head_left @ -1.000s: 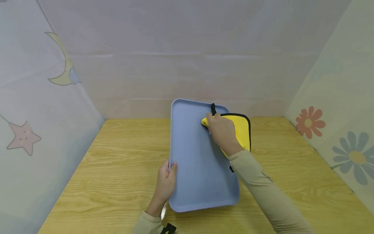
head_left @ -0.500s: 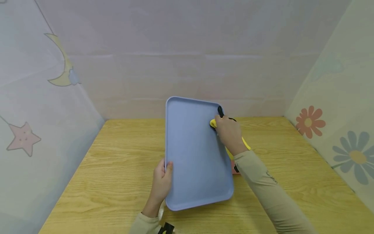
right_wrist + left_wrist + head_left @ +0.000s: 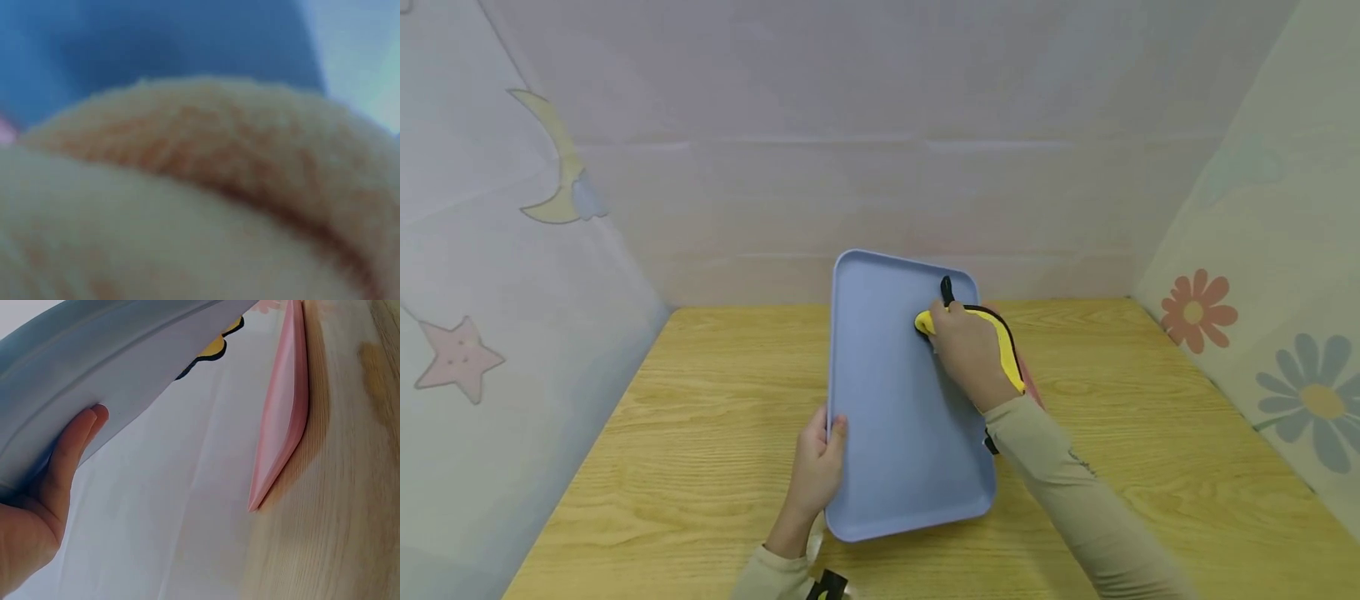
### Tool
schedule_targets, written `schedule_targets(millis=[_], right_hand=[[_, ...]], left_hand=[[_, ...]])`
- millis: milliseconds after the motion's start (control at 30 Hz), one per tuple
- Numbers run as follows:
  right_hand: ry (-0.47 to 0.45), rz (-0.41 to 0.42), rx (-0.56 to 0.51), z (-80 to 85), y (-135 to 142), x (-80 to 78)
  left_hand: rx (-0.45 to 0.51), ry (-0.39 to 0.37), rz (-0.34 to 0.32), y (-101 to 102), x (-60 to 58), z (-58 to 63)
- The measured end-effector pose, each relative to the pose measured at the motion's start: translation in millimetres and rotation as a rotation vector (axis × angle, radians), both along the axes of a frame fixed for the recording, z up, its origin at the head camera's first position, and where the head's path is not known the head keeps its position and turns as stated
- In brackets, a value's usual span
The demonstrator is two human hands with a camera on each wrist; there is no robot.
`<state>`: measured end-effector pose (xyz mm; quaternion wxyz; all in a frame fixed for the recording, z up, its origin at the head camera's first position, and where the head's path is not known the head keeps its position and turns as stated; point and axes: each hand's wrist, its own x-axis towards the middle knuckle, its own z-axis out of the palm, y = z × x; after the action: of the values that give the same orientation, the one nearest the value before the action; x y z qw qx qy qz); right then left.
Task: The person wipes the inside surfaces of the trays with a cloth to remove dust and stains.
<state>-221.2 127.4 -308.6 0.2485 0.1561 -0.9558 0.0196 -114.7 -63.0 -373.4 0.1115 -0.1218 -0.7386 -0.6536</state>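
A blue rectangular tray (image 3: 895, 450) is held up, tilted, over the table. My left hand (image 3: 814, 467) grips its left rim low down, thumb on the inner face and fingers behind. Bunched in my right hand (image 3: 966, 350) is a yellow cloth (image 3: 1011, 362) with black edging and a black loop, held against the tray's inner face near the upper right. In the left wrist view the underside of the blue tray (image 3: 119, 375) shows, with a scalloped bit of the yellow cloth (image 3: 215, 349) past its edge. Blurred skin fills most of the right wrist view.
A pink tray (image 3: 281, 412) lies on the wooden table (image 3: 715, 417), mostly hidden behind the blue one in the head view. White sheets printed with a moon, a star (image 3: 460, 358) and flowers (image 3: 1195, 312) stand around the table.
My right hand and the cloth moved right, then back left across the tray. The blue tray shifted slightly left. A sliver of the pink tray shows now at the right.
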Motion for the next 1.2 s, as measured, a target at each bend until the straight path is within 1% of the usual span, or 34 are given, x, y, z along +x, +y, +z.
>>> schedule_targets(millis=[100, 300, 433, 533, 600, 700, 800, 967, 1067, 1200], right_hand=[[0.013, 0.022, 0.008, 2.6, -8, 4.3], [0.071, 0.075, -0.006, 7.5, -24, 12.9], [0.114, 0.143, -0.025, 11.7, -38, 19.7], [0.159, 0.199, -0.031, 14.2, -48, 23.5], [0.19, 0.22, -0.027, 15.2, -54, 25.3], [0.225, 0.231, -0.015, 15.9, -59, 27.4], [0.222, 0.237, -0.011, 15.4, -62, 29.4], [0.202, 0.262, -0.02, 12.9, -61, 30.4], [0.199, 0.271, -0.019, 11.1, -59, 29.7], [0.182, 0.246, 0.001, 8.5, -57, 28.7]], left_hand=[[-0.012, 0.011, -0.002, 0, 0.0, -1.1], [-0.03, 0.026, -0.001, 1, 0.5, -2.6], [-0.03, 0.009, -0.025, 4, 1.2, -4.4], [-0.033, 0.011, -0.038, 5, 1.3, -5.7], [-0.032, 0.014, -0.043, 7, 1.2, -5.7], [-0.028, 0.012, -0.052, 8, 1.2, -5.5], [-0.029, 0.001, -0.055, 8, 1.3, -6.0], [-0.04, 0.007, -0.026, 9, 1.4, -7.4], [-0.046, 0.032, -0.006, 9, 0.2, -9.1], [-0.045, 0.056, 0.011, 8, -1.2, -10.9]])
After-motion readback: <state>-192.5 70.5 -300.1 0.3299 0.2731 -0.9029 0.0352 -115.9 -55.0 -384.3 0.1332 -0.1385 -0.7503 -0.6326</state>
